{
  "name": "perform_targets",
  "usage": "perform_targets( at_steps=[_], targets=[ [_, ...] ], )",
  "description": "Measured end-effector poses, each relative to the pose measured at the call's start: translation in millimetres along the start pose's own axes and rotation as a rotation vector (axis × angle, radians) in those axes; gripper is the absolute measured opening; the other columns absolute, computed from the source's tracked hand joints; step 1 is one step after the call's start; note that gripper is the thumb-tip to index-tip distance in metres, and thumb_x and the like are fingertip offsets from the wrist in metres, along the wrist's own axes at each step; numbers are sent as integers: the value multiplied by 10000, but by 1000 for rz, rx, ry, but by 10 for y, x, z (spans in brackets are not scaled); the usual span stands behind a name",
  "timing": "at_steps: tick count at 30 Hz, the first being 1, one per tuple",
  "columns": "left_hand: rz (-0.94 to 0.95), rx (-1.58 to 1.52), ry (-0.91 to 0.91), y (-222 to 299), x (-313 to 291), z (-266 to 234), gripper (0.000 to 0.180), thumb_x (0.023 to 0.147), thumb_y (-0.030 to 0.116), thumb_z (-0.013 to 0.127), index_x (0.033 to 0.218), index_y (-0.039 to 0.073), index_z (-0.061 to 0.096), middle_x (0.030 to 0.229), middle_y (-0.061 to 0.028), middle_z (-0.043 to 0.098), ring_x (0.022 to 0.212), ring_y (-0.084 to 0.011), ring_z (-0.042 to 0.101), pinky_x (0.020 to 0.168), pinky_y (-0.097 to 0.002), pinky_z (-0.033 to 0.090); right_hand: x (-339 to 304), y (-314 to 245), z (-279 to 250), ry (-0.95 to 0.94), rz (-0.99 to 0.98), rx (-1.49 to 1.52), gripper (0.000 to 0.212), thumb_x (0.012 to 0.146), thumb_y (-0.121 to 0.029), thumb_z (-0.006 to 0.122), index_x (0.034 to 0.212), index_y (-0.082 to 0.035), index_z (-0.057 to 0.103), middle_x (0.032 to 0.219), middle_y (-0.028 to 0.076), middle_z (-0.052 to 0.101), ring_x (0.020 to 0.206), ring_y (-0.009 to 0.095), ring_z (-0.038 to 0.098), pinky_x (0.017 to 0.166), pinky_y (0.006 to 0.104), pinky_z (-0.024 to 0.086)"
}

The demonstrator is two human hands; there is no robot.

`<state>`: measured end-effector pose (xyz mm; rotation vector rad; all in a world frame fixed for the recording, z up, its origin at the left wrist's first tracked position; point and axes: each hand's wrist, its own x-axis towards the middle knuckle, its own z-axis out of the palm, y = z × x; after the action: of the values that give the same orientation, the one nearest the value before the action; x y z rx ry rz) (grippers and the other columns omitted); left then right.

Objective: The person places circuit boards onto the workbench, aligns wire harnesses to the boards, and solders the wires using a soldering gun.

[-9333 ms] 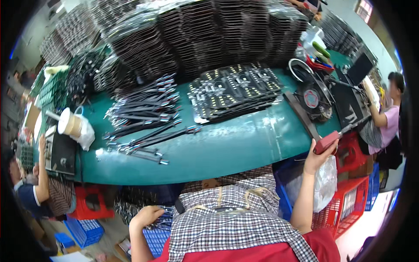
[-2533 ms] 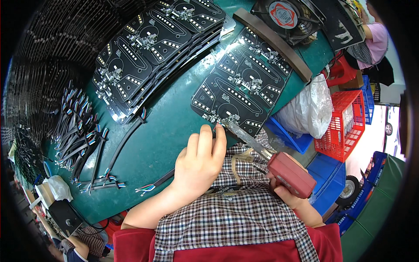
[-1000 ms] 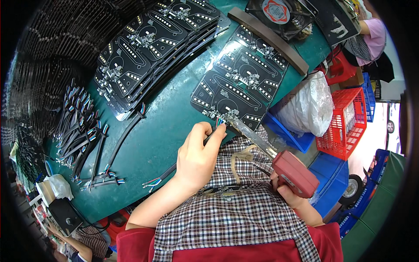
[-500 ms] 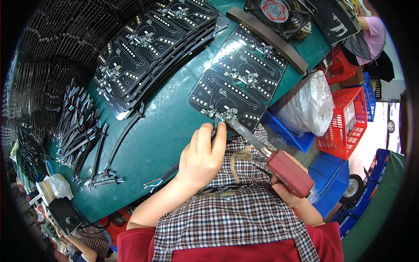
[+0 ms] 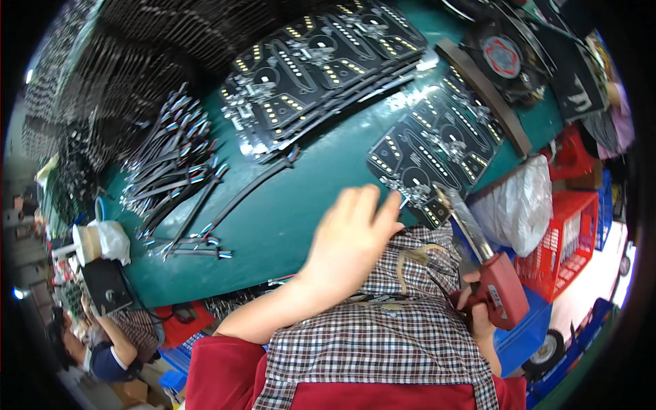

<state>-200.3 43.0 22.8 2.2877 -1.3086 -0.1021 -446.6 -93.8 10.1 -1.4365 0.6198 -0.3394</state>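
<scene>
My left hand [image 5: 348, 239] is slightly blurred at the near corner of a black circuit board [image 5: 417, 154] with rows of small LEDs. Its fingers appear closed on a black cable, whose coloured wire end [image 5: 279, 279] shows behind my wrist; most of the cable is hidden under the hand. In my right hand [image 5: 478, 313] is a red-handled soldering gun [image 5: 504, 290]. Its metal barrel slants up-left, with the tip near the board's lower edge, close to my left fingertips.
A stack of similar LED boards [image 5: 321, 65] lies at the back of the green table [image 5: 287, 212]. Left of it is a heap of black cables [image 5: 171, 150], with several loose ones beside. A brown bar [image 5: 484, 96] and a fan [image 5: 502, 58] stand beyond the board. Red crates [image 5: 564, 232] are right.
The whole view has shifted, so the table and boards sit further right. The soldering gun's tip has come to the board's lower edge, slightly apart from my left fingers, which stay by the corner.
</scene>
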Motion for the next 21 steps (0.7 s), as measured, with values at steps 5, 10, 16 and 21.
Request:
perform_targets(
  at_steps=[5,10,16,21],
  targets=[
    [-347,351,225,-565,-51,-378,287,731,107,697,983,29,584,879,-115,574,826,-297,541,710,-394,445,106,26,-60,-24,-49,2,619,841,-418,640,1236,12,433,1164,163,538,631,152,542,549,262,433],
    [-369,183,252,-683,-134,-247,264,735,34,692,986,34,612,849,-105,562,779,-259,536,729,-348,432,173,53,-120,-29,-44,28,590,847,-380,636,1225,26,434,1144,169,539,616,154,538,544,262,432],
    [-319,-77,256,-549,-50,-296,229,718,-48,667,931,34,655,782,-79,501,699,-220,528,634,-316,440,246,11,-177,3,-36,78,595,845,-382,642,1224,27,436,1136,160,544,620,149,532,553,263,433],
    [33,65,319,-144,397,-32,338,673,-120,637,967,39,688,740,-57,472,567,-155,501,498,-259,410,336,-43,-188,20,20,129,617,834,-405,657,1238,7,438,1151,147,544,645,140,537,586,262,445]
  ],
)
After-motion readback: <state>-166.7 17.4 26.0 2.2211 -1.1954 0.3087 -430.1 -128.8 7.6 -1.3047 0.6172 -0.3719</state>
